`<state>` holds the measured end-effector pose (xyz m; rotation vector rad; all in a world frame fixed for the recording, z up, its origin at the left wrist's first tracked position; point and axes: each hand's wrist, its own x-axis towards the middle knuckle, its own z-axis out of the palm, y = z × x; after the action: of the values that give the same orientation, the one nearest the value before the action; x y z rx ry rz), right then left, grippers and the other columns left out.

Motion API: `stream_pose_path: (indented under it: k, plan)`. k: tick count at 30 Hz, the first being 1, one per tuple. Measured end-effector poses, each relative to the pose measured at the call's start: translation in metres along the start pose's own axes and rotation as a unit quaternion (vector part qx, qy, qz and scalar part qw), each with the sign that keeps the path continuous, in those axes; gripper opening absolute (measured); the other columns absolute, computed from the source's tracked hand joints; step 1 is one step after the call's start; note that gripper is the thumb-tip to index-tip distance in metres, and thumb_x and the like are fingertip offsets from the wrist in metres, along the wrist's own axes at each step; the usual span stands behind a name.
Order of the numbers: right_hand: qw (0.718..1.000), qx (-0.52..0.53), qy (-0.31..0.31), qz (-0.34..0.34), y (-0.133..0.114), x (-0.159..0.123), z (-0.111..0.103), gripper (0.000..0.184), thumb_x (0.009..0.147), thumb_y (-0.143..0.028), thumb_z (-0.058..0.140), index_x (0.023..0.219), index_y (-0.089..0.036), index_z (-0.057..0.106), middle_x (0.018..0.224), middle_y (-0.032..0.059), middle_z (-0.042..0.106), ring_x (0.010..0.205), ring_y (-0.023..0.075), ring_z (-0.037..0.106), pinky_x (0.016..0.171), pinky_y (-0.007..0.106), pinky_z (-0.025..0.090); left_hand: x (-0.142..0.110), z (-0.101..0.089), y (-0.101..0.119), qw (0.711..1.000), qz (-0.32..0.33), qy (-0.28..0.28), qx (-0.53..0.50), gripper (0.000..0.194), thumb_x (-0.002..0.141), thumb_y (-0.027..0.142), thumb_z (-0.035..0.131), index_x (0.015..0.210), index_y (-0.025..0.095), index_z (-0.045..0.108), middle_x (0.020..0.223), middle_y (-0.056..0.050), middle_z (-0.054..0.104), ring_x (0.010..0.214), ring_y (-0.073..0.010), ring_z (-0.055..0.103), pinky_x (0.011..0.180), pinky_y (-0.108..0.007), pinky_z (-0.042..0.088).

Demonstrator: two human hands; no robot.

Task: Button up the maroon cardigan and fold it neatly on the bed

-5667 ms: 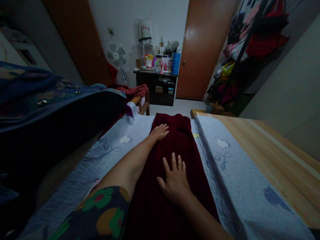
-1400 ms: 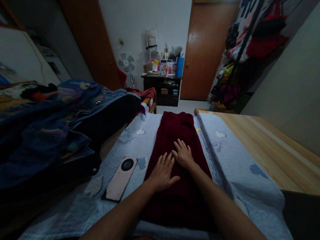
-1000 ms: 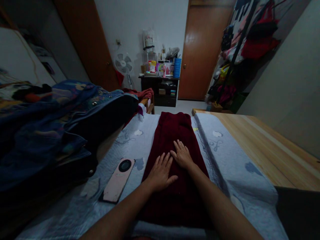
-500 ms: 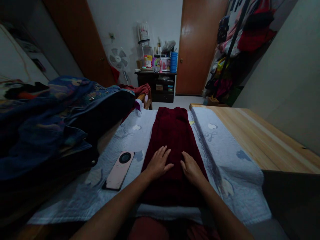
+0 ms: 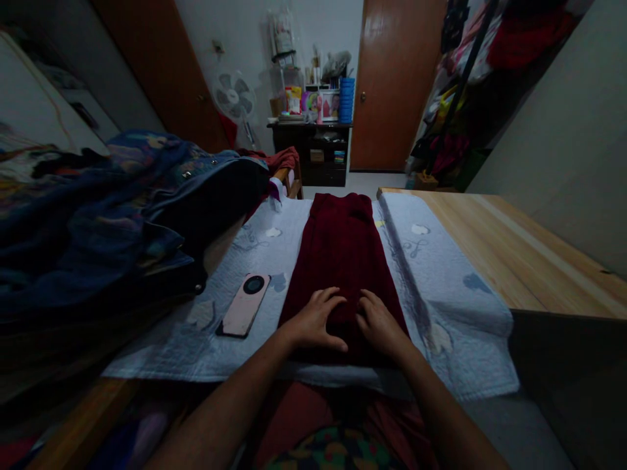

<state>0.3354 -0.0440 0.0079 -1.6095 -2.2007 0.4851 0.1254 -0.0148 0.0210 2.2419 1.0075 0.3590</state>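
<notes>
A dark red garment (image 5: 343, 248), folded into a long panel, lies lengthwise in front of me on a pale blue quilted cloth (image 5: 443, 281). My left hand (image 5: 318, 321) rests on its nearer part, thumb spread away from slightly bent fingers. Just to the right, my right hand (image 5: 381, 326) touches the same fabric with fingers bent and thumb apart. Neither hand visibly grips the garment; the fabric under the palms is hidden. Left of the garment lies a pink phone (image 5: 245, 305) with a round black camera ring.
A heap of clothes with a denim jacket (image 5: 108, 222) rises on the left. A wooden board (image 5: 533, 254) extends along the right. Behind stand a white fan (image 5: 234, 96), a dark cabinet (image 5: 311, 156) and a brown door (image 5: 399, 85). Clothes hang at back right.
My view has tilted downward, showing more of my lap. My left hand's fingers have bent and its thumb has swung toward me. Both hands remain on the garment.
</notes>
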Motion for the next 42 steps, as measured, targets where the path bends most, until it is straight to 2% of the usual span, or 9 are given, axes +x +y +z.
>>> stream_pose_path:
  k: [4,8,14,21,24,27,32,37,42]
  plan:
    - [1.000,0.017,0.009,-0.006,0.002,-0.004,0.004,0.015,0.084,-0.014,0.049,0.095,-0.011,0.059,0.134,0.0225,0.049,0.132,0.0257,0.039,0.112,0.040,0.030,-0.003,0.007,-0.001,0.999,-0.010,-0.035,0.010,0.117,0.045,0.061,0.083,0.145,0.023,0.035,0.157,-0.014,0.015,0.143,-0.0376,0.011,0.114,-0.053,0.022]
    - [0.999,0.028,0.019,-0.023,0.003,-0.009,0.006,0.019,0.083,-0.015,0.050,0.100,-0.012,0.058,0.135,0.0215,0.048,0.133,0.0257,0.038,0.111,0.044,0.031,-0.006,0.010,0.000,0.998,-0.011,-0.057,0.007,0.124,0.043,0.044,0.087,0.149,0.024,0.026,0.159,-0.013,0.003,0.144,-0.0397,0.001,0.114,-0.055,0.017]
    - [0.998,0.047,0.002,-0.048,0.004,-0.019,0.004,0.033,0.082,-0.026,0.056,0.112,-0.011,0.058,0.140,0.0204,0.044,0.134,0.0264,0.037,0.111,0.045,0.031,-0.014,0.008,0.000,0.999,0.013,-0.028,-0.031,0.095,0.058,0.021,0.073,0.145,0.020,0.034,0.159,-0.011,0.011,0.145,-0.0323,0.010,0.116,-0.046,0.019]
    - [0.998,-0.010,-0.042,-0.049,-0.008,-0.033,0.006,0.082,0.072,-0.056,0.066,0.134,-0.005,0.047,0.147,0.0242,0.035,0.138,0.0340,0.028,0.112,0.049,0.026,-0.017,0.002,-0.009,0.986,-0.004,0.039,-0.160,0.053,0.077,0.022,0.059,0.131,0.021,0.055,0.152,-0.007,0.035,0.138,-0.0250,0.033,0.115,-0.041,0.022]
    - [0.997,-0.050,-0.052,-0.025,-0.018,-0.035,0.009,0.078,0.076,-0.051,0.061,0.136,-0.005,0.043,0.149,0.0236,0.032,0.139,0.0335,0.026,0.112,0.050,0.023,-0.018,0.000,-0.013,0.959,-0.042,0.074,-0.271,0.048,0.081,0.026,0.058,0.129,0.021,0.057,0.143,-0.007,0.048,0.134,-0.0248,0.040,0.114,-0.041,0.025]
    - [0.994,-0.090,-0.055,0.006,-0.030,-0.034,0.010,0.070,0.077,-0.037,0.056,0.137,-0.004,0.042,0.149,0.0230,0.033,0.138,0.0327,0.028,0.111,0.049,0.023,-0.020,0.001,-0.014,0.909,-0.087,0.086,-0.399,0.053,0.080,0.032,0.061,0.131,0.019,0.055,0.130,-0.007,0.060,0.124,-0.0269,0.050,0.108,-0.042,0.033]
    - [0.986,-0.148,-0.047,0.053,-0.053,-0.027,0.006,0.055,0.072,-0.025,0.056,0.124,-0.007,0.051,0.135,0.0238,0.047,0.123,0.0338,0.045,0.099,0.046,0.038,-0.022,0.003,-0.011,0.833,-0.125,0.098,-0.530,0.053,0.075,0.033,0.067,0.124,0.016,0.059,0.113,-0.007,0.069,0.108,-0.0263,0.060,0.099,-0.039,0.040]
    - [0.976,-0.195,-0.037,0.084,-0.065,-0.017,0.004,0.029,0.079,-0.015,0.051,0.107,-0.014,0.058,0.105,0.0167,0.061,0.095,0.0286,0.058,0.074,0.037,0.047,-0.023,0.003,-0.011,0.802,-0.128,0.110,-0.573,0.050,0.075,0.032,0.067,0.121,0.015,0.060,0.110,-0.008,0.070,0.099,-0.0244,0.064,0.097,-0.039,0.042]
    - [0.980,-0.186,-0.018,0.069,-0.051,-0.012,0.001,0.031,0.085,-0.007,0.038,0.103,-0.016,0.061,0.097,0.0138,0.064,0.084,0.0250,0.063,0.065,0.031,0.045,-0.026,0.005,-0.014,0.786,-0.136,0.156,-0.582,0.050,0.076,0.032,0.068,0.122,0.015,0.060,0.111,-0.008,0.071,0.100,-0.0245,0.065,0.099,-0.038,0.042]
